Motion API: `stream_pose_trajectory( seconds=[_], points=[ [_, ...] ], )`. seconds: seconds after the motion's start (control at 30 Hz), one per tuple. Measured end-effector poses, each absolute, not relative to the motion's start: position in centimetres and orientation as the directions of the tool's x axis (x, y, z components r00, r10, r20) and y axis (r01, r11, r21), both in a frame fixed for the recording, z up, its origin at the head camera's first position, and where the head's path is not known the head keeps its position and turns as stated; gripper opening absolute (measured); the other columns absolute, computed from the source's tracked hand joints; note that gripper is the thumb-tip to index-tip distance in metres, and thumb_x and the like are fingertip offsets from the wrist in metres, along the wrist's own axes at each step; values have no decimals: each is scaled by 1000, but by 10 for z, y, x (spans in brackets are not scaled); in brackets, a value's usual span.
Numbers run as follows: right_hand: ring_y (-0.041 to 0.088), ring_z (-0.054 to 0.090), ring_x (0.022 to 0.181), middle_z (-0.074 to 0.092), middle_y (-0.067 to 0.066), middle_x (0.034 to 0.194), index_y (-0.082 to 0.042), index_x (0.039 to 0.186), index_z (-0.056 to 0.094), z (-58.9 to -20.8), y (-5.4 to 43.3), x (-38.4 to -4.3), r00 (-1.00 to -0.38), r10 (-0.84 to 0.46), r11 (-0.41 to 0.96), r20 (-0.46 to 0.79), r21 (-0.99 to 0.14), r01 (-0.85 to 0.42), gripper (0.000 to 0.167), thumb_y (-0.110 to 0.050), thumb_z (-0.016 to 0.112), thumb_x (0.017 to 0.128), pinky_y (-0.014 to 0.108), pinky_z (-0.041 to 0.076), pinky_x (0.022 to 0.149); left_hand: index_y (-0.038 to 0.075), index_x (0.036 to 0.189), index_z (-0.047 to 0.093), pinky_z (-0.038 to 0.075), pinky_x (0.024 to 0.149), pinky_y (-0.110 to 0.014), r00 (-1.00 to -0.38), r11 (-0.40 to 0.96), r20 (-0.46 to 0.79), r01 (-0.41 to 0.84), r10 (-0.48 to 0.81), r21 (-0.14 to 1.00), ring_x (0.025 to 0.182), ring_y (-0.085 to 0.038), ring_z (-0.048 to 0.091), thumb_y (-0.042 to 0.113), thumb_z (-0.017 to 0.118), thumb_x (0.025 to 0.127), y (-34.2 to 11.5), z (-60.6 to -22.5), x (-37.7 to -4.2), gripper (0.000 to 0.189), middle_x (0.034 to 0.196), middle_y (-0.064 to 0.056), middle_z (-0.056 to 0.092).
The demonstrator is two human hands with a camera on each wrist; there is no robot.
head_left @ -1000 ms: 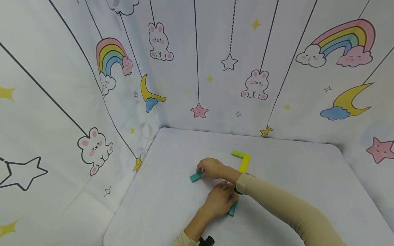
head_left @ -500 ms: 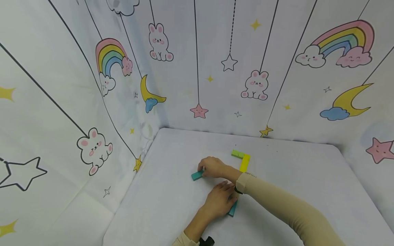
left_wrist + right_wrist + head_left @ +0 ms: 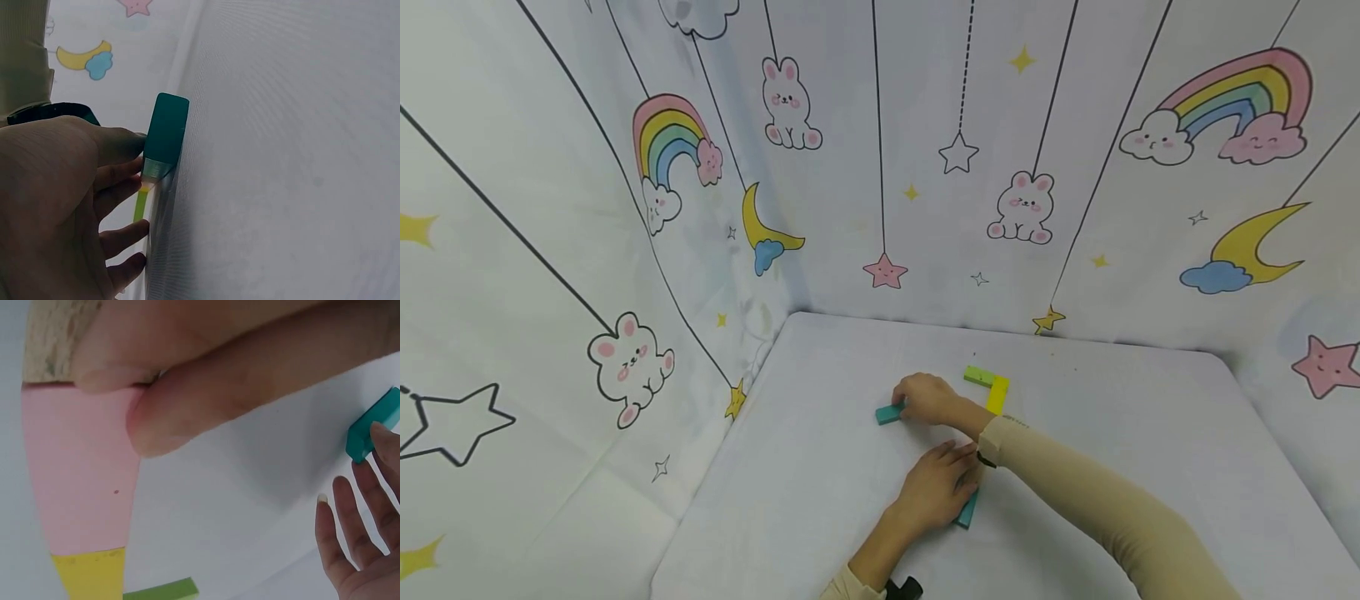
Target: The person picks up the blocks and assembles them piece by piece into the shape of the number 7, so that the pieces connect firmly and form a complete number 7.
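Note:
My right hand (image 3: 925, 398) pinches a teal block (image 3: 889, 414) by its right end, low over the white table. In the right wrist view, the thumb and forefinger hold that teal block (image 3: 375, 422). My left hand (image 3: 936, 487) rests along a line of blocks, starting from a teal block (image 3: 967, 510) at the near end. Its thumb touches this near teal block (image 3: 166, 128). In the right wrist view, left-hand fingers (image 3: 156, 431) touch a wood-coloured block (image 3: 53, 344) and a pink block (image 3: 81, 462). My hands and sleeve hide most of the line's middle in the head view.
A yellow block (image 3: 997, 395) continues the line beyond the pink one. At its far end a lime-green block (image 3: 979, 376) points left. The right sleeve (image 3: 1075, 492) crosses over the table (image 3: 760, 500). Patterned cloth walls (image 3: 925, 208) stand behind and left.
My right hand has slid the teal block a little to the right and away from me, turning it closer to level. The left hand stays in place.

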State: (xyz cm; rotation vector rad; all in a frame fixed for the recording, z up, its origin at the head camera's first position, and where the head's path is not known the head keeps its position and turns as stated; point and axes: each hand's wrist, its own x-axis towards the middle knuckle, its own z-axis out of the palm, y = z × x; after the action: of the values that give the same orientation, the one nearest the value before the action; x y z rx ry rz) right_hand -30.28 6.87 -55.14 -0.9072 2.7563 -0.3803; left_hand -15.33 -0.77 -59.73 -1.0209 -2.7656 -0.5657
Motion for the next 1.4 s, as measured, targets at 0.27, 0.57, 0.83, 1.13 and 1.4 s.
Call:
stream_pose_trajectory(
  seconds=[0.27,0.57,0.83,1.13,1.4],
  points=[
    [16,68,103,76,-5,110,-20,109,80,-552,77,-313,-812,-575,799,-104,-287,-529,17,-20,81,91,37,59,90,12,146,62,40,120,-39,-759,683,258,650,597,332,142,-24,52,29,63,103,-7,-596,-154,47,153,1,56],
    [18,68,105,76,-3,111,-18,110,80,-552,84,-322,-827,-555,814,-86,-263,-519,18,-22,82,92,39,58,95,10,146,62,40,120,-39,-732,657,308,681,607,324,139,-21,55,27,64,102,-6,-598,-156,47,151,-1,59],
    [17,66,105,77,-3,110,-18,110,80,-554,88,-330,-840,-537,832,-83,-219,-510,20,-25,82,92,39,57,96,10,145,63,43,118,-40,-742,670,313,670,593,319,138,-22,56,25,64,102,-6,-597,-154,45,150,-1,60],
    [21,67,107,77,-1,112,-16,111,80,-555,96,-338,-859,-507,850,-77,-213,-482,21,-24,82,92,42,56,97,13,145,62,43,117,-39,-756,692,285,655,590,304,139,-26,55,31,66,101,-5,-599,-154,47,148,0,61],
    [20,65,103,76,-2,108,-16,112,80,-559,102,-347,-865,-497,857,-67,-193,-477,22,-25,82,92,41,56,93,15,148,61,42,118,-39,-770,706,249,639,588,307,141,-26,53,33,65,102,-5,-598,-153,49,151,2,59]
  ],
)
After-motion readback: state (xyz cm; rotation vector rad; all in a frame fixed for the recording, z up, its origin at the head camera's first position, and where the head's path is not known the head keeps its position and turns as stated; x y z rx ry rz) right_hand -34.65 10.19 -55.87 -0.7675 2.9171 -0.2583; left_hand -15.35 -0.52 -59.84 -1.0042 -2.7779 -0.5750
